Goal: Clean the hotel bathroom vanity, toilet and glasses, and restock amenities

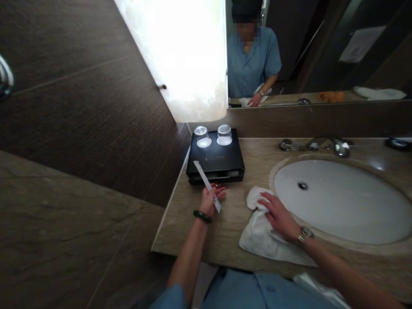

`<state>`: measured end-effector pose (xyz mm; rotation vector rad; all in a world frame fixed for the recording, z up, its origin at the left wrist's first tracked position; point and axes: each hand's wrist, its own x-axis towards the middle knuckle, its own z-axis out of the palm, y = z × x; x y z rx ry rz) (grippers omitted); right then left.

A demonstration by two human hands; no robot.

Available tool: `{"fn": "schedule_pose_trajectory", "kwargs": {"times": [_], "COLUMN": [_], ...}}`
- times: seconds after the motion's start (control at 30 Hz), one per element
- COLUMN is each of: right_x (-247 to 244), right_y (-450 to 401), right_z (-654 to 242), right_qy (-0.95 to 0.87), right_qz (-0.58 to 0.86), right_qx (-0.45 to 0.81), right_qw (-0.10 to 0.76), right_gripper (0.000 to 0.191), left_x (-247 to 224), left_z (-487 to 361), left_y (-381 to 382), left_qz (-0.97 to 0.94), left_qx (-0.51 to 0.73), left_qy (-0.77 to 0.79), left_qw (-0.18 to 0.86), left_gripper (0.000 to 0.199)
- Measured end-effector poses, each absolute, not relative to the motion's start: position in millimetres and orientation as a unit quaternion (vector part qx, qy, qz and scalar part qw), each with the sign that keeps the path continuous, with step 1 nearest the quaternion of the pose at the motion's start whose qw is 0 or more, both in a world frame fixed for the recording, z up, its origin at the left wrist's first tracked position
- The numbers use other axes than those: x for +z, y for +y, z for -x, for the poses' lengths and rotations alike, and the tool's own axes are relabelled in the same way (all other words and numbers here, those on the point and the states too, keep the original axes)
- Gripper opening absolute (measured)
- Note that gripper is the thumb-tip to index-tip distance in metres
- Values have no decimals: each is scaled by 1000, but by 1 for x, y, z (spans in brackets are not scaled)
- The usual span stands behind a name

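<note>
My left hand (210, 199), with a dark bangle at the wrist, holds a long, thin white packet (206, 180) under its thumb. The packet slants up across the front of a black box (215, 156). My fingers reach to the small knob on the box's drawer front, and whether they touch it I cannot tell. The drawer front stands slightly below an opening where pale items show. A crumpled white cloth (257, 236) lies on the counter by the basin. Over its bunched upper part my right hand (280, 214) is curved, fingertips on the fabric.
Two upturned glasses (224, 134) stand on white discs atop the box. To the right is an oval sink (280, 176) with a chrome faucet (337, 146) behind it. A brown tiled wall (106, 107) borders the stone counter on the left. A bright lamp (193, 56) hangs beside the mirror.
</note>
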<state>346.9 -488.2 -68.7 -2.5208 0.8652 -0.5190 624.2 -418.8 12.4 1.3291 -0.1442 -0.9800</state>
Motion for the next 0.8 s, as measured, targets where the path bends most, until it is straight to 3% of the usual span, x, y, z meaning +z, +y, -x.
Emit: {"fn": "schedule_pose_trajectory", "kwargs": {"times": [0.13,0.27,0.37,0.47,0.57,0.67,0.8], "right_x": [-72,-58,-46,-48,-57,-60,-45], "right_y": [-499,-469,-422,-369,-360,-415,-491], "right_z": [-407,-521,-597,-607,-559,-514,-510], "right_qy": [316,186,107,-80,-190,-60,182], "right_qz": [907,953,968,968,940,938,917], "right_qx": [-184,-86,-43,-39,-33,-65,-146], "right_qw": [209,224,221,236,283,335,323], "right_gripper": [51,53,44,32,28,35,42], "left_x": [25,44,53,59,61,59,50], "left_z": [-661,-690,-693,-688,-682,-679,-670], "left_y": [-417,-348,-295,-263,-249,-246,-254], "left_qz": [-627,-648,-657,-664,-678,-685,-689], "left_qx": [-373,-247,-187,-176,-172,-171,-211], "left_qy": [-97,-143,-96,-47,-23,-4,-9], "left_qw": [677,706,724,725,715,708,693], "left_gripper": [24,33,42,45,45,48,54]}}
